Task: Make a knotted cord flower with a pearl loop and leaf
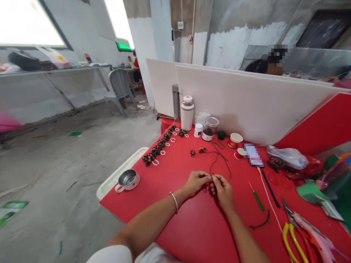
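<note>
My left hand [196, 181] and my right hand [222, 189] meet over the red table [175, 215], fingers pinched together on a thin dark cord [219, 157] that runs away from them towards the back. A silver bangle sits on my left wrist. A small knotted bead piece [197, 151] lies just beyond the hands. A row of finished dark knotted ornaments with white bead loops [160, 144] lies along the table's left edge.
A steel cup [127, 179] stands at the left corner. At the back stand a white flask [187, 113], a bead jar [210, 128] and thread spools [235, 140]. A green-handled awl [257, 198], scissors [301, 219] and yellow pliers [292, 239] lie right. A person sits behind the white partition [246, 102].
</note>
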The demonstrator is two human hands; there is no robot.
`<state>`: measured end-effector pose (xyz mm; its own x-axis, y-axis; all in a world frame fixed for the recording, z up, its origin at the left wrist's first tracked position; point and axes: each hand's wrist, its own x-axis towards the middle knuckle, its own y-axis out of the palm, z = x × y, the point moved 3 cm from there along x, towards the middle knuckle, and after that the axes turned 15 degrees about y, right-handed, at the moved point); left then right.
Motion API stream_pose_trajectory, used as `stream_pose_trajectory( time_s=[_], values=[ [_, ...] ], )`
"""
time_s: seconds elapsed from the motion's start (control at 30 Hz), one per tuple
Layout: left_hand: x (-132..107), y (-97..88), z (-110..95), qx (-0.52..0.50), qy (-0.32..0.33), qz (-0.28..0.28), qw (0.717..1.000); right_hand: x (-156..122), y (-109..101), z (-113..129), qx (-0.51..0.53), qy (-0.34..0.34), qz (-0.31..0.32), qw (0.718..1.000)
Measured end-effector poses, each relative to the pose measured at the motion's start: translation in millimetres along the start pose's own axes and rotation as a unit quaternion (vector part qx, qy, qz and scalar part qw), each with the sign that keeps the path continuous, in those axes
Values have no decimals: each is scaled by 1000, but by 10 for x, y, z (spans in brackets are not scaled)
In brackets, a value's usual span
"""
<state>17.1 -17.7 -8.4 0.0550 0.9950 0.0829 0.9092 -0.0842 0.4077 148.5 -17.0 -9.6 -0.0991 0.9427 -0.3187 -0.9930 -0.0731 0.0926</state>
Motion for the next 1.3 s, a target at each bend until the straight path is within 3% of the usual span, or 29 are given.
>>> stream_pose_trajectory(
  time_s=[0.53, 0.63, 0.73, 0.8, 1.0, 1.13, 1.3],
  values=[
    [-15, 7, -40, 17, 34, -25, 999, -38, -9, 28, -13, -43, -46, 998],
    [-29, -5, -58, 13, 38, -34, 999, -76, -12, 43, -68, -96, -70, 991],
    [-43, -22, -80, 12, 43, -42, 998, -133, -62, 108, -160, -193, -127, 960],
    [-49, -32, -88, 12, 47, -47, 998, -139, -171, 163, -198, -215, -180, 939],
    [-41, -35, -64, 11, 45, -43, 998, -5, -842, 378, -319, -141, -326, 878],
    [-23, -41, -29, 14, 39, -33, 999, 46, -1229, 383, -354, -113, -365, 854],
    [-4, -61, 22, 23, 35, -31, 999, 74, -1316, 233, -404, -110, -352, 837]
  ],
)
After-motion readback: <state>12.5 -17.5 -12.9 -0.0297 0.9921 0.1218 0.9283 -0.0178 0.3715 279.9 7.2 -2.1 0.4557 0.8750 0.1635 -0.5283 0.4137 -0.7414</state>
